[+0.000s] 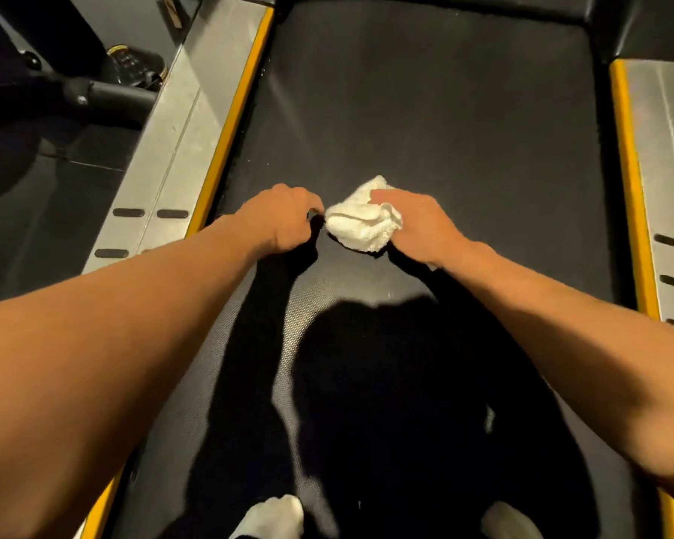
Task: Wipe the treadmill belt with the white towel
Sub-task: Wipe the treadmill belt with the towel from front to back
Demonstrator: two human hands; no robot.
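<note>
Head view: the white towel [360, 225] lies bunched on the treadmill belt [464, 122], partway along it and somewhat nearer the belt's left edge than the right. The right hand [421, 227] presses on it, fingers curled into the folds and gripping the cloth. The left hand [279, 217] sits just beside the towel's left edge with fingers curled under; whether it pinches a corner cannot be told, since the fingertips are hidden. The towel looks soft, light and limp, so it will likely crumple and drag; a broad palm hold over the wad suits it best.
</note>
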